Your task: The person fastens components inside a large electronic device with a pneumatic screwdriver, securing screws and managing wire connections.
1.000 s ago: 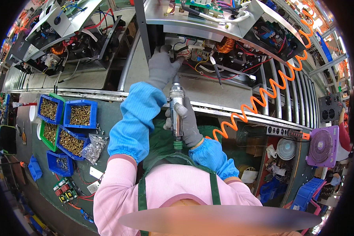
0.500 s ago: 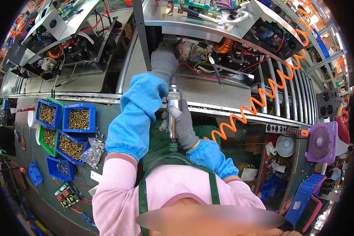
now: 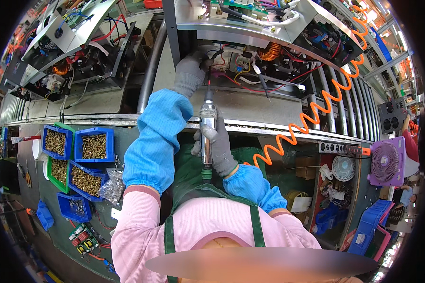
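My right hand [image 3: 220, 150], in a grey glove, is wrapped round a silver air screwdriver [image 3: 208, 123] held upright in the picture. Its thin bit [image 3: 209, 81] points away from me, toward the open front of a metal chassis [image 3: 250, 38]. Beside the bit tip, my gloved left hand [image 3: 190, 75] reaches in at the chassis's left upright. Its fingers are closed near some black leads, and what they pinch is partly hidden. Inside sit a copper coil [image 3: 270, 52], a red wire [image 3: 281, 87] and a loose white-and-black cable [image 3: 259, 75].
Blue bins [image 3: 95, 144] and a green bin [image 3: 58, 172] of brass screws stand at left, near a bag of hardware [image 3: 112, 186] and a circuit board [image 3: 83, 238]. Another open chassis [image 3: 75, 52] is far left. An orange coiled hose [image 3: 311, 115] crosses the rollers [image 3: 347, 111] at right.
My left hand has drawn slightly left and back from the bit, so more of the bit shows. The screwdriver stays in my right hand, nearly in place.
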`<action>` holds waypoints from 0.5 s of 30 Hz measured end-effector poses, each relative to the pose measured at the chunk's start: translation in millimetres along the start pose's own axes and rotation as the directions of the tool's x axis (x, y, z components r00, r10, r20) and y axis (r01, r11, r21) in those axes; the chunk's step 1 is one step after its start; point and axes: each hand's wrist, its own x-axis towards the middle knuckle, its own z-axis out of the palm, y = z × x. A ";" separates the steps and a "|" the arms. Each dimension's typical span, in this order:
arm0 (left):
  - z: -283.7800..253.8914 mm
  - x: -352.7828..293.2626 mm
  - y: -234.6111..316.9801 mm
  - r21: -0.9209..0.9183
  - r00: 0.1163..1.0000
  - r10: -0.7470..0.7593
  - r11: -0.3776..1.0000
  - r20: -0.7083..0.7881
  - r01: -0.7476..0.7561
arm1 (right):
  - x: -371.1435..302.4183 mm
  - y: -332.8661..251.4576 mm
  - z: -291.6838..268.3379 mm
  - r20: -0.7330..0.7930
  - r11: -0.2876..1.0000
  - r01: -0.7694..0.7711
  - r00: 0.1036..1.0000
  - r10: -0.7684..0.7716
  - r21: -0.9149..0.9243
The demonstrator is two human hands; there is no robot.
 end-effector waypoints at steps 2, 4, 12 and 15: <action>3.4 0.1 -1.4 -0.013 1.000 0.012 1.000 -0.015 -0.012 | 0.5 1.3 -1.0 -0.003 1.000 0.010 1.000 -0.010 0.002; 5.9 0.1 -0.4 -0.026 0.999 0.023 0.999 -0.032 -0.024 | 1.4 3.3 -2.7 -0.006 1.000 0.021 1.000 -0.021 0.004; 12.2 -0.2 12.6 0.044 0.998 -0.038 0.998 -0.042 0.039 | 1.7 2.3 -5.4 -0.007 1.000 0.028 1.000 -0.028 0.015; 11.4 -1.9 20.8 0.086 0.997 -0.071 0.994 -0.043 0.075 | 1.3 1.7 -5.6 -0.007 0.999 0.038 0.999 -0.038 0.037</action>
